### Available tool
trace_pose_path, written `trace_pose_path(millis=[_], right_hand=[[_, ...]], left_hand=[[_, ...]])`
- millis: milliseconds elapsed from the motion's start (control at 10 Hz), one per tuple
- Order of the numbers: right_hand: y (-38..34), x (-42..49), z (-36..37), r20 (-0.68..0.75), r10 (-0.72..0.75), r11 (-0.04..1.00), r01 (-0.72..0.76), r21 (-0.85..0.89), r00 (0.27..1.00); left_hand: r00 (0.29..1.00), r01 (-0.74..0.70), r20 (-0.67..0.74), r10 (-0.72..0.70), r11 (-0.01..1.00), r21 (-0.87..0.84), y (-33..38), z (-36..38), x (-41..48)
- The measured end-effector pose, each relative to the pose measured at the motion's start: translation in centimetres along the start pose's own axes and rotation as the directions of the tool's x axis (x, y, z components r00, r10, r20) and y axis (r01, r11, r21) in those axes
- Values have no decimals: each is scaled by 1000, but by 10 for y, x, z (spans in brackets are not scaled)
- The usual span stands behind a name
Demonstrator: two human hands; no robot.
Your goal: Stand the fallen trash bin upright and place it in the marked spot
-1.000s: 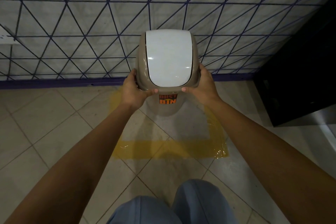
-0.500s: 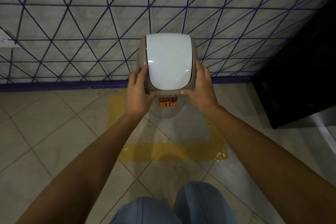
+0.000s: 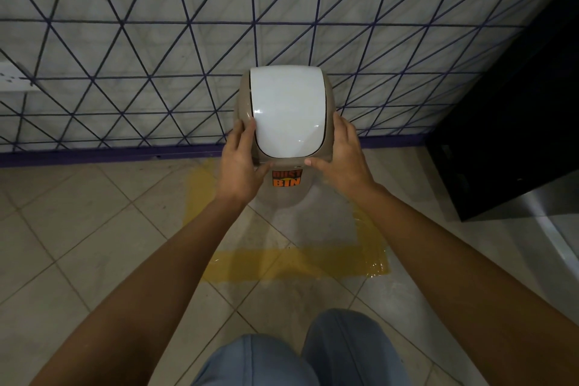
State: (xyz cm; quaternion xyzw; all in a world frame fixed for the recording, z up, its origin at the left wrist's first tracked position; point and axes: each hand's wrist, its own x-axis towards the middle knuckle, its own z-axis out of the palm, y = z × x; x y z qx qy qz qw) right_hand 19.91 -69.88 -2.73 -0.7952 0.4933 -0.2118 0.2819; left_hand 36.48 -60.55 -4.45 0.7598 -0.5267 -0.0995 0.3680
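A beige trash bin point(image 3: 286, 196) with a white swing lid point(image 3: 286, 110) and an orange "DUST BIN" sticker stands upright against the wall. It sits inside a yellow taped square point(image 3: 297, 263) on the floor, near the square's back edge. My left hand point(image 3: 239, 164) lies on the left side of the lid rim, fingers flat against it. My right hand point(image 3: 341, 160) lies on the right side, thumb on the front rim. The bin's base is hidden below its top.
A white wall point(image 3: 156, 72) with purple triangular lines and a purple skirting runs behind the bin. A black cabinet point(image 3: 517, 135) stands at the right. Beige floor tiles point(image 3: 78, 229) spread left and front. My knees in blue trousers point(image 3: 297, 357) show at the bottom.
The bin has gone down and settled within the yellow square. My hands have slid from gripping its sides up onto the lid rim, fingers flatter.
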Motion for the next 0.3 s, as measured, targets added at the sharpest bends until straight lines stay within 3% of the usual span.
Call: trace_pose_path(millis=[300], right_hand=[[-28, -17, -54, -18, 20, 999, -21, -30, 1000]], left_hand=[[998, 31, 47, -31, 1000, -2, 53, -39, -7]])
